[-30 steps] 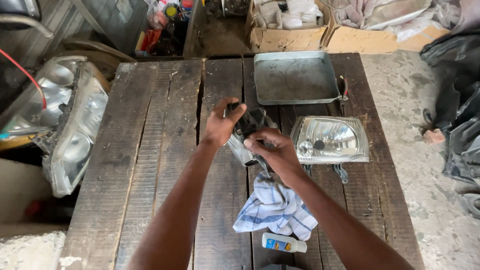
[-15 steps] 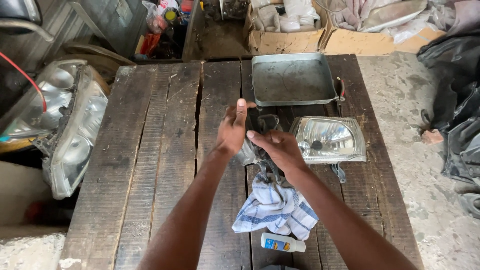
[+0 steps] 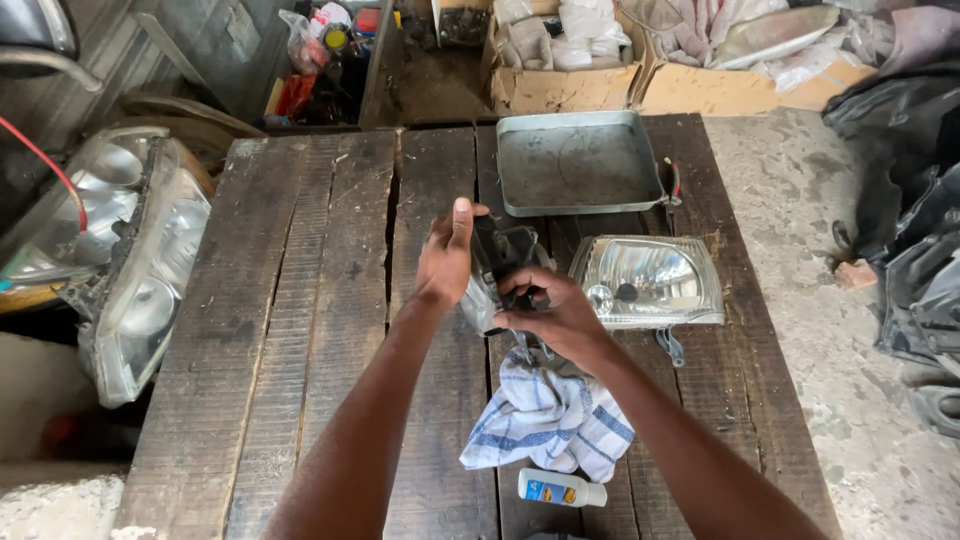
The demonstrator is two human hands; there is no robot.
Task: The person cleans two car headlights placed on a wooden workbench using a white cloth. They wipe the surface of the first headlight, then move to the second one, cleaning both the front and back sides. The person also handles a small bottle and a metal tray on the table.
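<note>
My left hand (image 3: 446,258) and my right hand (image 3: 553,312) both grip a small headlight unit (image 3: 497,268) with a black back housing and a clear lens, held above a dark wooden table (image 3: 320,300). The left hand holds its left side with the thumb up. The right hand grips it from the lower right. To the right of my hands a rectangular headlight reflector (image 3: 648,281) lies on the table. Below my right wrist lies a crumpled white cloth with blue stripes (image 3: 552,420).
A grey metal tray (image 3: 578,162) sits at the table's far edge. A small white bottle (image 3: 560,489) lies near the front edge. A large car headlight (image 3: 130,270) leans at the left of the table. Cardboard boxes (image 3: 570,85) and clutter stand beyond.
My hands and the small unit have risen slightly toward the tray, and my left thumb now points up along its side. The other objects have not moved.
</note>
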